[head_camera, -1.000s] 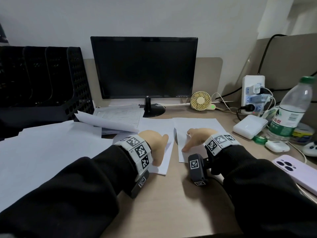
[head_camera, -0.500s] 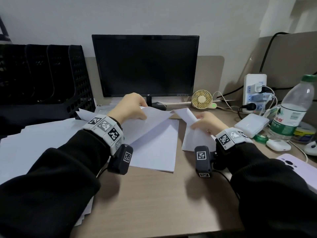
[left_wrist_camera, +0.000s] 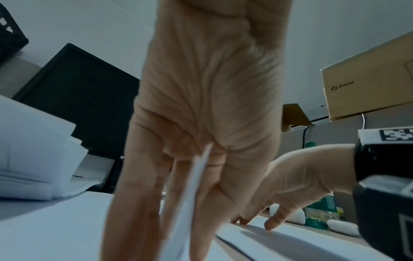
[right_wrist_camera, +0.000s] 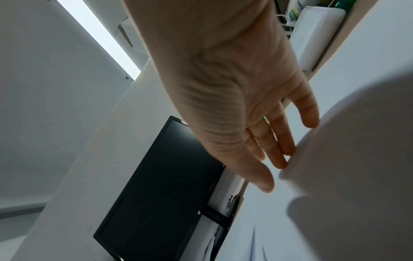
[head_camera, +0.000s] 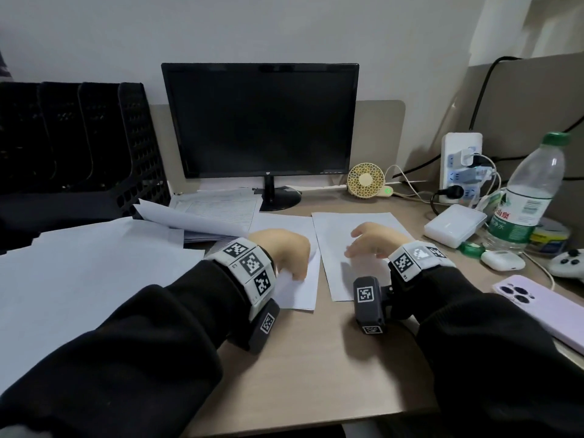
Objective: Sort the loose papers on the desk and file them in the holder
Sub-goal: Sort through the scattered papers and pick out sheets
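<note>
Two white sheets lie side by side on the desk in front of the monitor. My left hand [head_camera: 292,256] sits on the left sheet [head_camera: 300,295]; in the left wrist view its thumb and fingers pinch a raised paper edge [left_wrist_camera: 190,194]. My right hand [head_camera: 368,240] rests with straight fingers [right_wrist_camera: 279,150] on the right sheet [head_camera: 335,229]. A black mesh file holder [head_camera: 79,147] stands at the back left, its slots dark. Large blank sheets [head_camera: 79,279] spread below it, and a stack of printed papers [head_camera: 218,213] lies beside its base.
A black monitor [head_camera: 262,121] stands at the back centre. On the right are a small fan [head_camera: 366,180], a power strip [head_camera: 461,159] with cables, a white box [head_camera: 452,224], a water bottle [head_camera: 524,197], an earbuds case [head_camera: 502,260] and a phone [head_camera: 543,308].
Half a second ago both hands were further forward, lifting sheets near the monitor stand. They have drawn back toward me, and the right sheet lies flat again.
</note>
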Demonstrator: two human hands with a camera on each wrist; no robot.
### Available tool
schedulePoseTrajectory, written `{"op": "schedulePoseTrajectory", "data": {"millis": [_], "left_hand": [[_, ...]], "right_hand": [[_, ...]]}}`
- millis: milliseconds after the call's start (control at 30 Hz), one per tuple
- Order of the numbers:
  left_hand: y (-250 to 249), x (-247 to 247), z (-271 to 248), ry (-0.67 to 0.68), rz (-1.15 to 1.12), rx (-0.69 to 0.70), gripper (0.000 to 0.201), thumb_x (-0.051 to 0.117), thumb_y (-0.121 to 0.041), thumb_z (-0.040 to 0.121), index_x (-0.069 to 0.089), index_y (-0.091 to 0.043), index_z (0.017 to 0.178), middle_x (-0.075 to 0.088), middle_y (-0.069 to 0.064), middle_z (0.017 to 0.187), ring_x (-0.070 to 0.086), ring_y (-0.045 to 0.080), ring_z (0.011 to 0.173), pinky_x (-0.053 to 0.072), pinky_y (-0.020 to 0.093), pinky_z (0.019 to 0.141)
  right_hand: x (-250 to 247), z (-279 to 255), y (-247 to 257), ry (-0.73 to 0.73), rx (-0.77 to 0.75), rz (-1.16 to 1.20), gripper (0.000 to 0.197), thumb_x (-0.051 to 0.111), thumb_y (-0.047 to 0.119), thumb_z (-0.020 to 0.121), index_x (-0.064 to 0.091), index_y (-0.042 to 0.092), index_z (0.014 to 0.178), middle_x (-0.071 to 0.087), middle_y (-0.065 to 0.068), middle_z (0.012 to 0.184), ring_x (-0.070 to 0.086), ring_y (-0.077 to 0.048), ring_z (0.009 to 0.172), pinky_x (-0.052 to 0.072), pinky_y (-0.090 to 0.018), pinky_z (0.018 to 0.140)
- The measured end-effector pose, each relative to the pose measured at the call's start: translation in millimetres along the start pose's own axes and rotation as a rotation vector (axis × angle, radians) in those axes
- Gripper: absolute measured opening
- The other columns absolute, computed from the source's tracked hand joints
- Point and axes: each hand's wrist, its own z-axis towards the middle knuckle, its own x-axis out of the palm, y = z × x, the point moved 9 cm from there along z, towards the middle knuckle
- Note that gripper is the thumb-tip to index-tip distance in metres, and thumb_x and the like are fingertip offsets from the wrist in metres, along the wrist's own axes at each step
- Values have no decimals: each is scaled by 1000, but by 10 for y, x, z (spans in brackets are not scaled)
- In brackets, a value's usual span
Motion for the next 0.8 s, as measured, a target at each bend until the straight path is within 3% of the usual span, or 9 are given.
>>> {"op": "schedulePoseTrajectory", "data": {"millis": [67, 133, 233, 400, 500, 600, 633, 700, 800], "left_hand": [[2, 8, 5, 6, -12, -42, 24, 71, -29, 79, 64, -9, 89, 66, 7, 105, 60, 22, 66, 56, 35, 82], [-9, 5, -2, -11, 1, -66, 37, 77, -43, 73, 53, -15, 71, 62, 1, 88, 57, 17, 63, 55, 31, 78], [-62, 38, -30, -21, 15, -88, 48, 81, -51, 65, 47, -18, 71, 56, -2, 86, 54, 13, 57, 52, 29, 70], [-133, 67, -37, 0, 62, -84, 48, 80, -48, 66, 51, -17, 89, 55, -1, 98, 51, 12, 57, 47, 23, 58], [-152, 44, 1, -35, 104, -76, 34, 78, -37, 70, 51, -16, 75, 56, -2, 81, 51, 12, 54, 43, 19, 51], [-92, 29, 69, -58, 140, -92, 24, 71, -21, 75, 49, -14, 67, 54, 1, 73, 52, 17, 60, 43, 23, 55], [-30, 3, 87, -72, 118, -110, 22, 67, -19, 78, 49, -12, 67, 55, 3, 75, 52, 20, 65, 44, 26, 59], [135, -96, 107, -131, 31, -136, 12, 60, -16, 81, 53, -9, 75, 54, 6, 83, 50, 22, 72, 43, 29, 64], [457, -335, 45, -275, -113, -163, 19, 61, -19, 83, 52, -11, 68, 50, 2, 71, 46, 17, 62, 35, 25, 54]], "right_hand": [[53, 14, -22, 40, -14, -17, 54, 72, 16, 83, 53, -1, 130, 58, -16, 129, 55, -29, 118, 45, -39, 102], [115, 10, -14, 112, -38, -22, 56, 73, 17, 82, 53, 9, 133, 56, -8, 132, 53, -24, 120, 43, -32, 102], [159, -10, 2, 149, -67, -95, 53, 73, 22, 82, 56, 19, 132, 54, -1, 135, 50, -19, 123, 39, -26, 94], [198, 0, 3, 161, -90, -169, 54, 72, 26, 81, 55, 18, 132, 54, -2, 136, 52, -19, 118, 37, -26, 88], [201, -22, 17, 168, -109, -269, 50, 66, 26, 86, 55, 10, 131, 54, -9, 137, 49, -25, 126, 39, -35, 101], [209, -53, 21, 194, -122, -306, 49, 64, 24, 88, 52, 8, 133, 52, -11, 137, 49, -27, 126, 38, -35, 103], [206, -60, 22, 202, -125, -301, 49, 63, 24, 88, 52, 9, 134, 52, -11, 138, 51, -26, 122, 41, -34, 99], [196, -76, 16, 211, -122, -285, 49, 63, 25, 89, 52, 14, 135, 55, -6, 134, 56, -18, 100, 45, -22, 74], [173, -93, 5, 203, -104, -279, 53, 63, 28, 90, 46, 26, 140, 55, 6, 114, 42, -2, 66, 28, -16, 52]]}}
